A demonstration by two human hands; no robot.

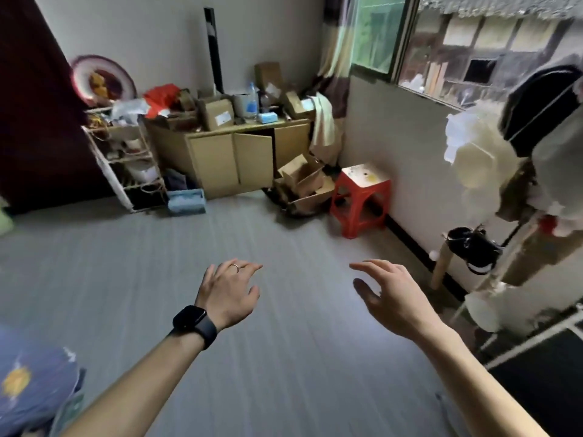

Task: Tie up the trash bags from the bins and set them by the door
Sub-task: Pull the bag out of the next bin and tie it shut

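Grey plank floor (258, 357) fills the mid of the view, bare & wide open btw the hands and the far wall; frame is motion-blurred, esp. at the edges.

Writing: nothing legible. Cardboard box (217, 114) on the low wooden cabinet (233, 159) has a white label w/ print too blurred to read; same for the plastic bottle (251, 100) beside it.

Edges/room: cabinet sits against the far wall, one door ajar. White wire rack (123, 159) to its left, loose cardboard boxes (304, 182) on the floor at its right corner, red plastic stool (361, 198) just beside them near the right wall under the window (473, 36). Clothes rack (517, 190) crowds the right edge.

Hands: left hand (228, 293), ring & dark smartwatch (194, 324) on the wrist, fingers (249, 268) loosely spread, holding nothing. Right hand (392, 298) likewise, fingers (369, 266) apart & curved, empty. Both hover over the bare floor, not touching anything.

Hidden: no trash bag, bin or door can be made out in this view. Blue patterned fabric (31, 392) bottom left is cut off; can't tell what it is.
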